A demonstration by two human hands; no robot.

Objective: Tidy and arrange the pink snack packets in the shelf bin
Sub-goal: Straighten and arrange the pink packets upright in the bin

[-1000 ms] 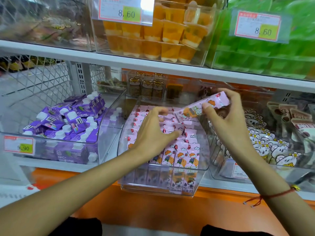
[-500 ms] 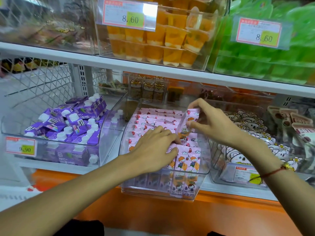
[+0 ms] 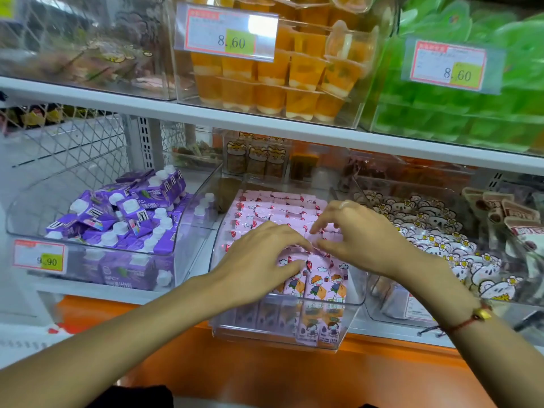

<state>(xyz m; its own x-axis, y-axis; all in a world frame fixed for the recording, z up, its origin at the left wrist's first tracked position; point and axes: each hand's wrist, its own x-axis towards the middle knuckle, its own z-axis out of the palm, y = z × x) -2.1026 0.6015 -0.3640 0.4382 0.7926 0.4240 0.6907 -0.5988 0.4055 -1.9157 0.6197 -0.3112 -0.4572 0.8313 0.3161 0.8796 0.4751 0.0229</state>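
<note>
Pink snack packets (image 3: 321,278) with cartoon children stand in rows inside a clear plastic shelf bin (image 3: 279,328) at the middle of the lower shelf. My left hand (image 3: 259,257) lies flat on the front-left rows, fingers straight and pressing the packet tops. My right hand (image 3: 362,237) hovers over the right side of the bin, its thumb and forefinger pinching the top of one pink packet (image 3: 332,237) that sits down among the others. Further rows of pink packets (image 3: 279,204) lie behind both hands.
A clear bin of purple drink cartons (image 3: 123,219) stands to the left, and a bin of white cartoon packets (image 3: 435,231) to the right. The white upper shelf edge (image 3: 265,125) runs overhead, carrying orange jelly cups (image 3: 282,83) and green packs (image 3: 471,113).
My right hand brought the lifted pink packet down from above the bin into the rows. My left hand slid forward and flattened on the packets.
</note>
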